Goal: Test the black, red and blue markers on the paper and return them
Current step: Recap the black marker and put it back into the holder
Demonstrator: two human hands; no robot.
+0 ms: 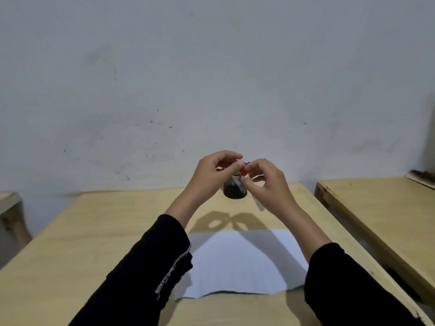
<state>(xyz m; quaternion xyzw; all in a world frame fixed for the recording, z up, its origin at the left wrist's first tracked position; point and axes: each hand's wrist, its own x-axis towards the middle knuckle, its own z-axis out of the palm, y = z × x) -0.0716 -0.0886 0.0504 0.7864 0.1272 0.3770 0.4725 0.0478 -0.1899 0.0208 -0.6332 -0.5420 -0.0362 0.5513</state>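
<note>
Right hand [268, 184] holding one red marker [254, 194], left hand [211, 175] pinching its cap, one paper [242, 262], one holder [235, 190]

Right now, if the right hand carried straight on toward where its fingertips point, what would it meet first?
The right hand, holding the red-capped white marker, points at the left hand. It would likely meet those fingertips first. The dark round pen holder sits behind and below; depth is unclear.

A second wooden table [386, 215] stands right of the desk [94, 231], against a scuffed wall [211, 78].
</note>
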